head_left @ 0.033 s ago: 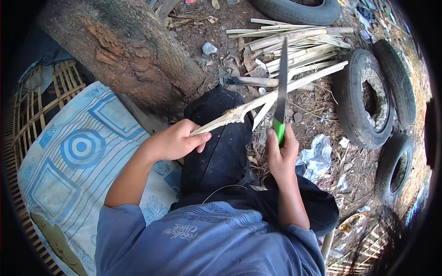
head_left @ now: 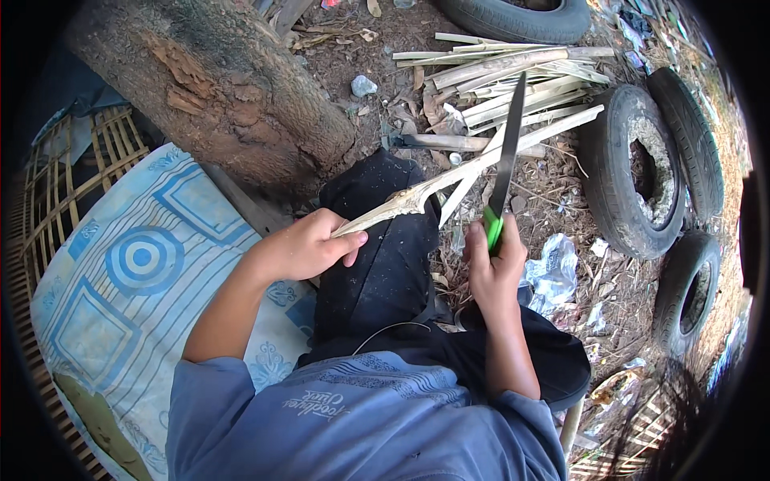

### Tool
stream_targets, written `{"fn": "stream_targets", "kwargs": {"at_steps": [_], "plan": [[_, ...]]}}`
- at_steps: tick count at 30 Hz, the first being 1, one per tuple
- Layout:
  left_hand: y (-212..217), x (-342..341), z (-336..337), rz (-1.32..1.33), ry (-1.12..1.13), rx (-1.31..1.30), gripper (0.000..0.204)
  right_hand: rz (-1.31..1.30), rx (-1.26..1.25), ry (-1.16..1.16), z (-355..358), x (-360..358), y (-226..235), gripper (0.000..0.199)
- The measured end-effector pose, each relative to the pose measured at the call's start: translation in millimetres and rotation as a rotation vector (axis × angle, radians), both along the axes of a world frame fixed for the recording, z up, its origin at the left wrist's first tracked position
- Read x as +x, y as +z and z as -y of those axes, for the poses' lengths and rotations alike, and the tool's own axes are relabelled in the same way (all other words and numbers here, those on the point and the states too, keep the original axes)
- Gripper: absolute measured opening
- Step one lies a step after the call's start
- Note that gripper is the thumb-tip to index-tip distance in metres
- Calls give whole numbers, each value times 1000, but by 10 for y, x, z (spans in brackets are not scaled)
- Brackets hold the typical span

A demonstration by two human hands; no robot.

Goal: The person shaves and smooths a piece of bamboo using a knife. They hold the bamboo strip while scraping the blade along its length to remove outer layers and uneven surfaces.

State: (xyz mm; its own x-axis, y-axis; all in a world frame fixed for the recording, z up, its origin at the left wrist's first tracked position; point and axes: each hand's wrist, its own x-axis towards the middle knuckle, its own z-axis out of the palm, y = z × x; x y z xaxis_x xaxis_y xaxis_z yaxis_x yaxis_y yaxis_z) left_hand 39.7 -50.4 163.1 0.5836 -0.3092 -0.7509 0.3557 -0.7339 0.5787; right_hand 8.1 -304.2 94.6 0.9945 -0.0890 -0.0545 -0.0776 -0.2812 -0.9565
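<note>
Across my raised leg slants a pale, split bamboo piece [head_left: 409, 199] with a knobbly joint and a thinner strip forking off below it. My left hand [head_left: 309, 247] pinches its near end between thumb and fingers. My right hand [head_left: 495, 268] is closed round the green handle of a knife [head_left: 506, 148]. The long dark blade points up and away, and in the picture it crosses over the far half of the bamboo. Whether blade and bamboo touch, I cannot tell.
Cut bamboo strips [head_left: 501, 66] lie piled on the dirt ahead. Old tyres [head_left: 616, 212] stand at the right, with another tyre [head_left: 513, 26] beyond the pile. A thick tree trunk [head_left: 241, 112] rises at the left, near a blue-and-white patterned sheet [head_left: 216, 256]. Crumpled clear plastic [head_left: 553, 268] lies by my right hand.
The knife's blade has swung to the right, its tip now lower, as my right hand tilted and moved slightly right. My left hand and the bamboo piece have barely moved.
</note>
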Motion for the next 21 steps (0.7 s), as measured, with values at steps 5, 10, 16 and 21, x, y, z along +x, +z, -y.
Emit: {"fn": "stream_targets", "kwargs": {"at_steps": [5, 10, 16, 21], "plan": [[-6, -32, 51, 9, -1, 14, 42, 176, -336, 161, -106, 54, 182, 21], [2, -83, 3, 91, -4, 32, 42, 246, -556, 195, -116, 104, -24, 30], [-21, -141, 54, 93, 31, -15, 41, 547, -696, 117, 230, 528, -390, 42], [-51, -156, 7, 124, 50, -55, 40, 494, -824, 15, 373, 589, -357, 42]]}}
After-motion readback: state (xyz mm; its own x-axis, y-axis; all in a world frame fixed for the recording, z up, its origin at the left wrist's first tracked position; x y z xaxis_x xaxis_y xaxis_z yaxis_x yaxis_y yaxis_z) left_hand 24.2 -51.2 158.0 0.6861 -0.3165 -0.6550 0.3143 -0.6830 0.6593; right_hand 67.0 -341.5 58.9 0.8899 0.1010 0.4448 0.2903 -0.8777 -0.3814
